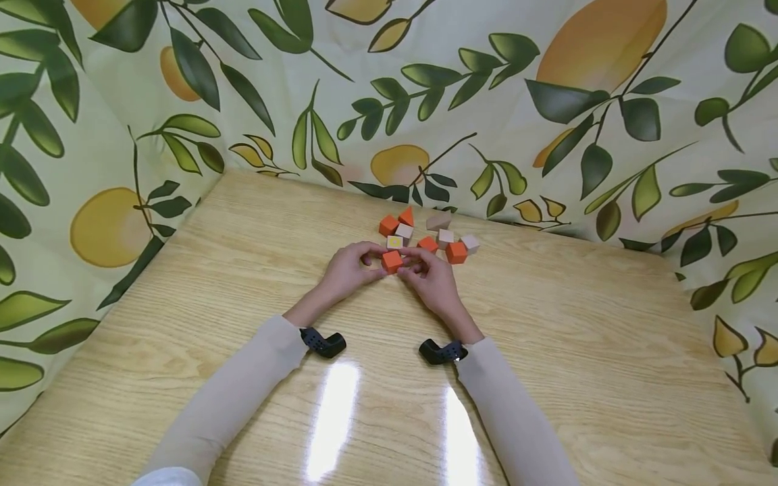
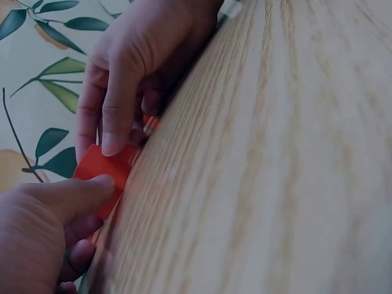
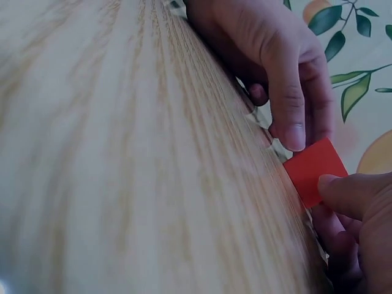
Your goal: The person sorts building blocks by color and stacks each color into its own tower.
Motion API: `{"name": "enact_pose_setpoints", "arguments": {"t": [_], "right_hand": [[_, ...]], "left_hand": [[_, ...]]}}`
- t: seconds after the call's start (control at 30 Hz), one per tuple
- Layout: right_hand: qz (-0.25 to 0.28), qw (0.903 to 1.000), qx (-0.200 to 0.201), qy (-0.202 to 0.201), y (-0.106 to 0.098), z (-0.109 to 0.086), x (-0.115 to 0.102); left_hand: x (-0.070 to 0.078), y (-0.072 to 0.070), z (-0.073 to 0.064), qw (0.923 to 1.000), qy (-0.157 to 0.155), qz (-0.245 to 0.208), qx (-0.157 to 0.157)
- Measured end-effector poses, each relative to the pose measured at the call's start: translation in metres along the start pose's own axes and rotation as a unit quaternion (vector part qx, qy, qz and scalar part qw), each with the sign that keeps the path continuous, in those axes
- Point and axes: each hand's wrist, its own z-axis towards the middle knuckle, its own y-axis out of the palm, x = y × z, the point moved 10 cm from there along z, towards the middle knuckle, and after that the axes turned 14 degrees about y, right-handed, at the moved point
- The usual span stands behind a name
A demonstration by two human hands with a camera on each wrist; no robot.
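Here, both hands [image 1: 349, 271] [image 1: 434, 282] pinch one orange cube [image 1: 392, 262], pale and orange blocks [image 1: 456, 254] scattered just beyond.

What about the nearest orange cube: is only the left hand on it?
No, the right hand also grips the nearest orange cube.

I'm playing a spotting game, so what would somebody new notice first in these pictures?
Probably the bright orange cube, held between the person's hands near the middle of the head view. Next, the big leaf-and-fruit backdrop behind the wooden table. Then the other orange and pale blocks, clustered just beyond the hands.
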Motion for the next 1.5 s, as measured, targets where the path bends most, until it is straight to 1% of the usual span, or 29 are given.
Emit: {"name": "enact_pose_setpoints", "arguments": {"t": [0.17,0.4,0.6,0.7,0.8,0.97,1.17,1.27,1.37,1.5], "right_hand": [[-0.002,1.0,0.001,0.002,-0.001,-0.001,-0.002],[-0.006,1.0,0.0,-0.001,-0.002,-0.001,-0.003],[0.003,0.9998,-0.01,0.015,0.0,-0.003,-0.001],[0.007,0.9995,-0.019,0.022,0.003,-0.004,0.0],[0.004,0.9994,-0.021,0.027,0.004,-0.004,0.0],[-0.003,0.9995,-0.016,0.026,0.002,-0.003,0.0],[0.001,0.9998,-0.004,0.018,0.001,-0.002,-0.003],[0.016,0.9996,-0.002,0.025,0.003,-0.003,-0.003],[0.037,0.9988,-0.005,0.032,0.007,-0.006,-0.003],[0.064,0.9977,-0.005,0.024,0.012,-0.009,-0.007]], "left_hand": [[0.003,-0.002,0.001,0.9999,-0.002,0.016,0.003],[0.003,-0.004,0.001,0.9997,-0.007,0.023,0.01],[0.004,-0.006,-0.002,0.9996,-0.008,0.026,0.012],[0.002,-0.006,-0.004,0.9997,-0.013,0.016,0.015],[0.002,-0.004,-0.005,0.9998,-0.013,0.0,0.012],[0.002,0.0,-0.003,0.9998,-0.011,-0.014,0.003],[0.006,-0.002,-0.001,0.9998,-0.002,-0.021,-0.002],[0.006,-0.004,-0.004,0.9995,0.003,-0.032,-0.003],[0.005,-0.008,-0.009,0.9991,0.0,-0.043,-0.002],[0.006,-0.015,-0.014,0.9987,0.005,-0.05,0.001]]}}
